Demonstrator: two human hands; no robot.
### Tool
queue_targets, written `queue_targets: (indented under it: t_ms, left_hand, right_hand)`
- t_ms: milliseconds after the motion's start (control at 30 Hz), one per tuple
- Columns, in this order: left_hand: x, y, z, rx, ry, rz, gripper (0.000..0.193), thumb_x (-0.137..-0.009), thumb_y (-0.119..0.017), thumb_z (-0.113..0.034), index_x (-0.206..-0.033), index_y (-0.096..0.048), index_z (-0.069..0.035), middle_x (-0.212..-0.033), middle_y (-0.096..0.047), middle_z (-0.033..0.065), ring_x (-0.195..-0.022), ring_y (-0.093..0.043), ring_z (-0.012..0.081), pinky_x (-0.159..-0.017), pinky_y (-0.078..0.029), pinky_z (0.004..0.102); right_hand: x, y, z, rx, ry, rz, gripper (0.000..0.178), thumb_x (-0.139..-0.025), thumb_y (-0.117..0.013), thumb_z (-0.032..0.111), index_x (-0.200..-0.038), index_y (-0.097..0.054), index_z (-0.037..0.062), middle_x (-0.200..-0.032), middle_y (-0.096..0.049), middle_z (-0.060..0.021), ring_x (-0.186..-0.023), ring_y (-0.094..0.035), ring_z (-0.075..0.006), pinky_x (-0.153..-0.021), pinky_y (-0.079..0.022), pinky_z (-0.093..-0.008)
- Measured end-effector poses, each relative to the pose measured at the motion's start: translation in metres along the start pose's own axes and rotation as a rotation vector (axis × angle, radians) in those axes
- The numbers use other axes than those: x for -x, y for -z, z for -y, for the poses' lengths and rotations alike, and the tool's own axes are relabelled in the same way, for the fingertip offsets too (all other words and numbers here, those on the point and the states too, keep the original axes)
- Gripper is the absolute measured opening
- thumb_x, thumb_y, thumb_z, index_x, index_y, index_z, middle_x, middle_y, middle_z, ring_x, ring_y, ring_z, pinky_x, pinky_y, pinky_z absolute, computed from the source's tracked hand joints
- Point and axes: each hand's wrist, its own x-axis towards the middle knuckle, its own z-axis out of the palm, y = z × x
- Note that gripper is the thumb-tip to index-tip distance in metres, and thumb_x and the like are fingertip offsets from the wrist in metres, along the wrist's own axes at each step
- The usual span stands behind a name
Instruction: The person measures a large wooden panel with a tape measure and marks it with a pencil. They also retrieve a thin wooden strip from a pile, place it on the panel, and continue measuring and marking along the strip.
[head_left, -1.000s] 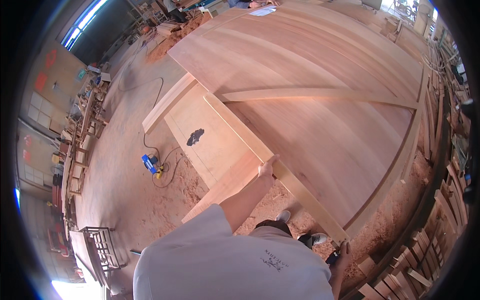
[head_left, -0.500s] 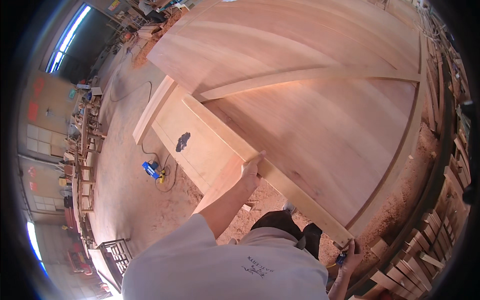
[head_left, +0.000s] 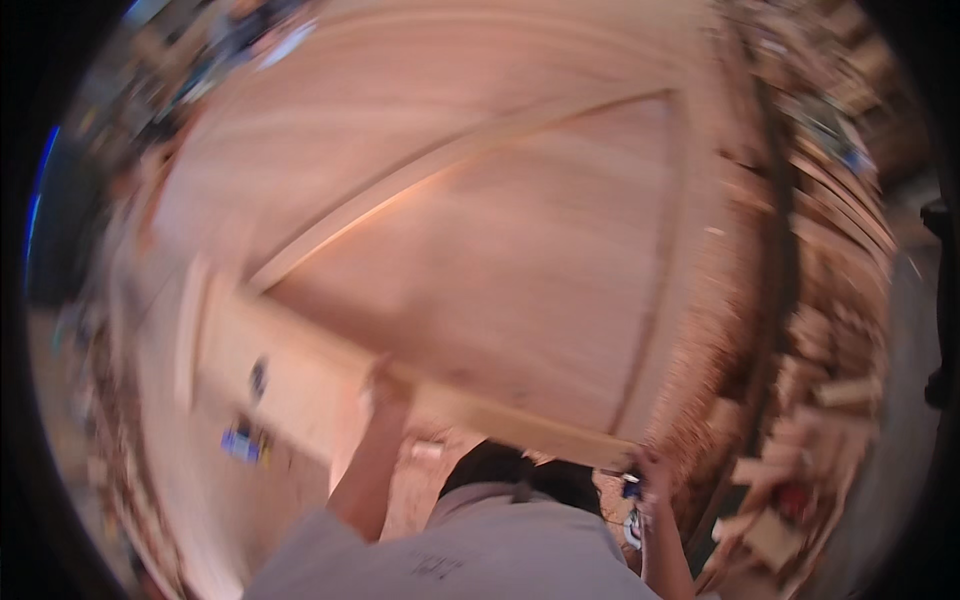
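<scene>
A large reddish wooden panel (head_left: 520, 230) lies in front of me, a strip of wood (head_left: 375, 208) slanting across it. Along its near edge runs a pale wooden rail (head_left: 490, 413). My left hand (head_left: 386, 388) is closed round this rail near its middle, the fingers partly hidden and blurred. At the rail's right end, my right hand (head_left: 654, 474) is closed on a small dark-blue tool (head_left: 631, 487), too smeared to name its kind. Beside my left hand a lighter board (head_left: 310, 375) with a dark patch reaches out to the left.
A blue power tool (head_left: 243, 443) sits on the floor at the left. Wood shavings (head_left: 705, 345) cover the ground along the panel's right side. Wood offcuts (head_left: 775, 540) are piled at the far right. My legs stand close against the rail.
My view has swung to the right, so panel, rail and both hands appear farther left, and the picture is blurred. My left hand stays on the rail, my right at its end.
</scene>
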Motion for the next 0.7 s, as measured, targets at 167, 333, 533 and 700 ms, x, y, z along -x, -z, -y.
queue_targets:
  t_ms: [167,333,533,700]
  left_hand:
    - [0.003,0.010,-0.021,-0.137,-0.169,-0.307,0.038,-0.077,-0.076,-0.029,-0.108,-0.063,-0.012,-0.104,-0.065,0.0054,-0.097,-0.063,0.0257,-0.085,-0.055,0.0426]
    - [0.012,-0.009,-0.013,-0.212,-0.049,-0.264,0.042,-0.073,-0.078,-0.037,-0.105,-0.063,-0.014,-0.101,-0.063,0.0033,-0.096,-0.061,0.0243,-0.085,-0.053,0.0430]
    - [-0.006,0.028,-0.029,-0.281,-0.095,-0.309,0.040,-0.074,-0.076,-0.038,-0.104,-0.063,-0.016,-0.101,-0.064,0.0030,-0.096,-0.062,0.0241,-0.084,-0.053,0.0429]
    - [0.004,0.014,-0.030,-0.293,-0.103,-0.284,0.039,-0.072,-0.076,-0.040,-0.102,-0.062,-0.018,-0.099,-0.064,0.0020,-0.093,-0.062,0.0239,-0.083,-0.054,0.0437]
  right_hand:
    - [0.003,-0.010,0.025,-0.042,-0.059,0.047,0.036,-0.085,-0.080,0.024,-0.102,-0.075,-0.0068,-0.085,-0.072,-0.0061,-0.075,-0.063,-0.0102,-0.069,-0.051,-0.0240]
    - [0.013,-0.010,0.020,-0.103,0.033,0.033,0.038,-0.085,-0.080,0.025,-0.104,-0.074,-0.0086,-0.088,-0.072,-0.0086,-0.076,-0.064,-0.0115,-0.071,-0.052,-0.0252]
    - [0.010,-0.012,0.013,-0.112,0.010,0.090,0.038,-0.086,-0.080,0.026,-0.104,-0.074,-0.0077,-0.087,-0.072,-0.0076,-0.074,-0.064,-0.0112,-0.070,-0.052,-0.0251]
    - [0.014,-0.015,0.022,-0.164,-0.013,0.086,0.033,-0.086,-0.080,0.021,-0.103,-0.074,-0.0075,-0.087,-0.074,-0.0099,-0.075,-0.066,-0.0127,-0.070,-0.054,-0.0264]
